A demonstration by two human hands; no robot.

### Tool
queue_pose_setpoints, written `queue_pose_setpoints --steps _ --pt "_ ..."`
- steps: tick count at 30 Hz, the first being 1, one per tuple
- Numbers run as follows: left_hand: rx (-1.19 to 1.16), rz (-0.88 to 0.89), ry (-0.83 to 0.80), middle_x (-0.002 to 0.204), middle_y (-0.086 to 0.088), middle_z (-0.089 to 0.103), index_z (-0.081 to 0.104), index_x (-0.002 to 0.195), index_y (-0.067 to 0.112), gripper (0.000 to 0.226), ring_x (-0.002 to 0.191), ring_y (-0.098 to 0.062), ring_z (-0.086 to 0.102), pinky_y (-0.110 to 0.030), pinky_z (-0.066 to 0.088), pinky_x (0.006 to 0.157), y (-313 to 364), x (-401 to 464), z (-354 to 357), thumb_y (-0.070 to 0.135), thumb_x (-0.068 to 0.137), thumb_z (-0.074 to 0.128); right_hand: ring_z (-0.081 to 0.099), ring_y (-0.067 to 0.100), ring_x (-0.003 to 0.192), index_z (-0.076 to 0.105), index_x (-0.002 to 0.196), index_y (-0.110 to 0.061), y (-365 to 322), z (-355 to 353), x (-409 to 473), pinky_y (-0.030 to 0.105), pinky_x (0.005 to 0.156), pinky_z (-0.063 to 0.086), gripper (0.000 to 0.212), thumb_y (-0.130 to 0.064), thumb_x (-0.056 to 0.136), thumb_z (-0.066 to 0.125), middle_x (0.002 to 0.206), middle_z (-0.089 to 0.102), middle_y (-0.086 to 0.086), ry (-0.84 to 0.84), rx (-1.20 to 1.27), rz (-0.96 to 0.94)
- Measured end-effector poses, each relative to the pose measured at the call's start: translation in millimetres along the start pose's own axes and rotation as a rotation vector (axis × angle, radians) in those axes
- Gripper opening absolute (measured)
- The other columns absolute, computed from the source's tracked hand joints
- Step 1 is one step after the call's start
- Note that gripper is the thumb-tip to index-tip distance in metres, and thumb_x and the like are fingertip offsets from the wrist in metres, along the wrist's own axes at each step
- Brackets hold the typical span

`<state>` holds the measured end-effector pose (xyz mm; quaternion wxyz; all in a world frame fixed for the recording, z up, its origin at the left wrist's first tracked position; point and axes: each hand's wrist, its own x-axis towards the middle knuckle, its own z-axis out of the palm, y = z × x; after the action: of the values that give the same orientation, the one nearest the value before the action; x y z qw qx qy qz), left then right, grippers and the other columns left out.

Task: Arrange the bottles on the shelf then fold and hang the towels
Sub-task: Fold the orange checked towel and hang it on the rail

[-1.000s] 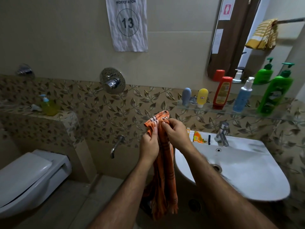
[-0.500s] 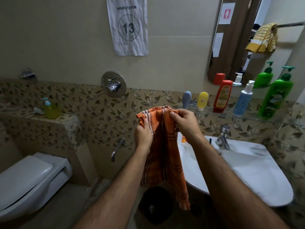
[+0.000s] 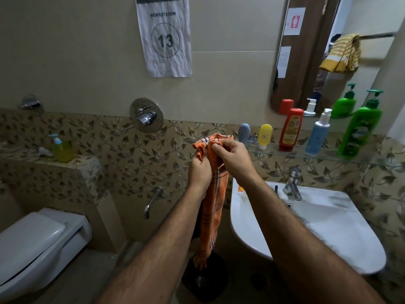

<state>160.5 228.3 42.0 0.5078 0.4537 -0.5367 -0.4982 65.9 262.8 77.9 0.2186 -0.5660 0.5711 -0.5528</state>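
Note:
An orange checked towel [image 3: 212, 211] hangs in a narrow fold in front of me, left of the sink. My left hand [image 3: 199, 172] grips its upper part from the left. My right hand [image 3: 232, 158] pinches the top edge close beside it. On the glass shelf [image 3: 324, 156] stand a grey-blue tube [image 3: 244, 132], a yellow tube [image 3: 264, 135], a red bottle [image 3: 290, 129], a blue pump bottle [image 3: 317, 134] and a green pump bottle [image 3: 360, 130]. A yellow striped towel [image 3: 340, 54] shows in the mirror, draped over a rail.
A white sink [image 3: 328, 229] with a tap [image 3: 292, 183] lies to the right. A toilet [image 3: 37, 244] sits at lower left, with a yellow soap dispenser [image 3: 61, 148] on the ledge above. A dark bin [image 3: 205, 279] stands on the floor below the towel.
The towel was spread wide between my hands half a second ago. My hands have come together and the towel now hangs as a narrow folded strip.

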Motion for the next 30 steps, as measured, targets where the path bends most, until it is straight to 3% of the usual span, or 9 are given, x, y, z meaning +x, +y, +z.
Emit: queue_pose_setpoints --steps 5,10,13,15,18,22,25,27,30 --pt "-0.135 -0.047 0.018 0.090 -0.006 0.071 0.065 0.092 0.015 0.033 0.087 -0.023 0.069 -0.042 0.056 0.086 17 1 11 0.039 0.099 0.044 0.068 0.025 0.082 0.071 0.098 -0.006 -11 -12 3 0.045 0.079 0.057 0.037 -0.034 0.103 0.048 0.090 0.069 0.020 -0.049 0.178 0.047" --pt "-0.230 0.043 -0.190 0.095 -0.012 0.074 0.070 0.105 0.008 0.062 0.086 -0.027 0.073 -0.039 0.060 0.076 30 4 26 0.064 0.083 0.054 0.066 0.019 0.086 0.073 0.101 -0.017 -24 -34 3 0.043 0.078 0.059 0.067 -0.060 0.100 0.021 0.096 0.071 0.017 -0.092 0.268 0.103" --pt "-0.229 0.127 -0.242 0.098 -0.013 0.074 0.069 0.105 0.007 0.041 0.090 -0.028 0.073 -0.045 0.058 0.082 36 5 42 0.039 0.081 0.075 0.068 0.021 0.106 0.072 0.102 -0.019 -27 -57 3 0.036 0.078 0.061 0.076 -0.062 0.098 0.009 0.110 0.071 0.009 -0.050 0.302 0.114" --pt "-0.247 0.135 -0.217 0.096 -0.012 0.074 0.070 0.100 0.008 0.027 0.088 -0.028 0.072 -0.046 0.057 0.084 40 4 55 0.027 0.082 0.076 0.067 0.027 0.110 0.071 0.114 -0.012 -25 -75 5 0.044 0.088 0.058 0.088 -0.067 0.095 0.004 0.116 0.071 0.014 -0.060 0.353 0.118" --pt "-0.314 0.037 -0.160 0.095 -0.008 0.073 0.064 0.093 0.015 0.021 0.084 -0.022 0.072 -0.040 0.059 0.079 45 2 73 0.036 0.091 0.064 0.067 0.032 0.113 0.061 0.130 -0.006 -17 -102 5 0.050 0.097 0.053 0.096 -0.072 0.091 0.002 0.122 0.068 0.018 -0.095 0.433 0.158" --pt "-0.326 0.011 -0.202 0.093 -0.006 0.076 0.074 0.092 0.010 0.043 0.091 -0.025 0.072 -0.047 0.055 0.090 50 2 97 0.049 0.090 0.054 0.071 0.027 0.104 0.065 0.121 -0.008 -5 -137 -4 0.044 0.088 0.058 0.064 -0.058 0.099 0.032 0.112 0.072 0.013 0.008 0.294 0.012" --pt "-0.396 0.048 -0.313 0.102 -0.008 0.075 0.072 0.103 0.009 0.038 0.099 -0.024 0.071 -0.048 0.052 0.095 59 -2 111 0.038 0.099 0.047 0.070 0.027 0.096 0.064 0.110 -0.015 13 -168 -7 0.035 0.074 0.061 0.028 -0.031 0.089 0.071 0.098 0.070 0.009 0.381 0.024 -0.063" --pt "-0.441 0.057 -0.429 0.111 -0.012 0.072 0.068 0.115 0.008 0.042 0.104 -0.028 0.069 -0.050 0.051 0.097 65 -1 117 0.037 0.101 0.042 0.065 0.024 0.100 0.055 0.125 -0.016 26 -193 -9 0.030 0.077 0.057 0.056 -0.033 0.079 0.081 0.105 0.064 0.006 0.521 -0.064 -0.002" --pt "-0.510 0.046 -0.603 0.124 -0.022 0.064 0.059 0.127 0.002 0.051 0.114 -0.037 0.062 -0.055 0.048 0.099 72 9 124 0.041 0.101 0.037 0.059 0.021 0.114 0.033 0.148 -0.018 38 -220 -9 0.038 0.095 0.048 0.110 -0.049 0.059 0.089 0.124 0.060 0.005 0.294 0.040 0.209"
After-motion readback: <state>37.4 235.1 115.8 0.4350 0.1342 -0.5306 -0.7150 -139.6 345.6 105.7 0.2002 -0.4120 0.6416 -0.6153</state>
